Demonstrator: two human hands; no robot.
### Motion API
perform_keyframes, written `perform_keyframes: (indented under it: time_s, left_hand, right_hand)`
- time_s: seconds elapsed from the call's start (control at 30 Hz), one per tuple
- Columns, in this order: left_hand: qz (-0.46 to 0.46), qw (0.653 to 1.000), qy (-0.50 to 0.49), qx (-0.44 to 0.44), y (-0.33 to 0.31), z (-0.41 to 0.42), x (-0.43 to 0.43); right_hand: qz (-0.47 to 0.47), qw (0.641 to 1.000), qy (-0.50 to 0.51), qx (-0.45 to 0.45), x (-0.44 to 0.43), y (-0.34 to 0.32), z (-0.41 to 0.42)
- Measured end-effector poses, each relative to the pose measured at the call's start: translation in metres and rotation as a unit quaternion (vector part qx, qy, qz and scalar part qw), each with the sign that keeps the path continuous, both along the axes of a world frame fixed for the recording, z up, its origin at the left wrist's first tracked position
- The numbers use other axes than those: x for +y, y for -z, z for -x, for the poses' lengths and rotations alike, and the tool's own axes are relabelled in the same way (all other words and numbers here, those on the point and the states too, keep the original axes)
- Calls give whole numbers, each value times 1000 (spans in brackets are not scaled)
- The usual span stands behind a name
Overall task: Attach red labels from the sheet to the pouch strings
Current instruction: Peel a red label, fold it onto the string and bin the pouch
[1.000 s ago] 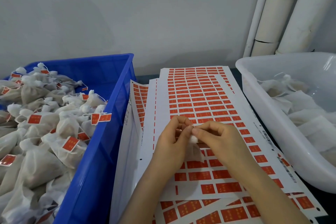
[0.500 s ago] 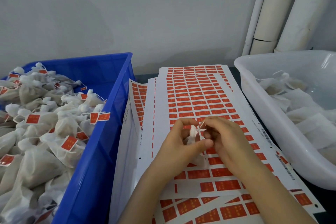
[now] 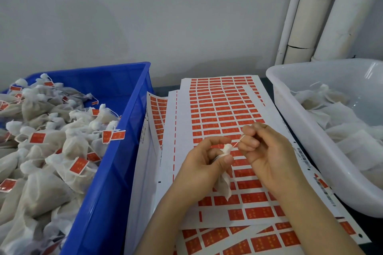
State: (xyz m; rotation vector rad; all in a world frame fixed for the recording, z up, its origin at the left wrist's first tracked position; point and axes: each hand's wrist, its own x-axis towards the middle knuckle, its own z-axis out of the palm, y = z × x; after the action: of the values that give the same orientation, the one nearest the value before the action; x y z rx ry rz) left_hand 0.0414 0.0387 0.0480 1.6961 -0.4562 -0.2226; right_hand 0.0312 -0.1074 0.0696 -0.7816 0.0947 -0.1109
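Now, these are the lines for this moment.

Change: a second ago both my hands were pressed together over the neck of the small white mesh pouch; now my right hand has moved up and to the right, and the thin white string is pulled out straight from the gathered top.
Left grip: my left hand is closed around the neck of the pouch, thumb in front; the body of the pouch hangs down under it, above the sheet.
Right grip: the fingertips are pinched on the far end of the string.
Meaning: I judge the string is now free and tight, so it is ready to receive a label; no label is on it yet, as far as I can see.
Labels: the white sheet of red rectangular labels lies on the table under my hands, with more sheets below it.
Bins: the blue plastic crate at my left holds pouches that carry red tags already; the white plastic tub at my right holds pouches without tags.
Hidden: the end of the string is inside my right fingers. A reddish tint lies along the string, and I cannot tell if it is only the sheet behind.
Cut off: both bins pass out of the view at the sides.
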Motion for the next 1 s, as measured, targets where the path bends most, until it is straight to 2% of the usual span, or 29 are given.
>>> perform_keyframes:
  time_s: [0.1, 0.2, 0.33, 0.43, 0.53, 0.8, 1.0]
  left_hand:
    - [-8, 1000, 11, -16, -2, 1, -2]
    - [-28, 999, 18, -22, -3, 2, -1]
    - [-40, 999, 12, -5, -5, 4, 1]
    - [-27, 999, -36, 2, -5, 8, -7]
    - [-7, 997, -70, -20, -2, 9, -12]
    - [-17, 996, -58, -63, -4, 6, -7]
    - [-24, 996, -49, -64, -5, 8, -6]
  right_hand:
    - [-49, 999, 10, -8, -4, 1, -3]
    - [-40, 999, 13, -11, -5, 2, -5]
    - [67, 998, 1, -14, -3, 4, -3]
    - [150, 989, 12, 5, 2, 5, -1]
    - [181, 983, 18, 26, 7, 6, 0]
    - [99, 995, 18, 10, 9, 3, 1]
    - [115, 992, 48, 19, 4, 0, 2]
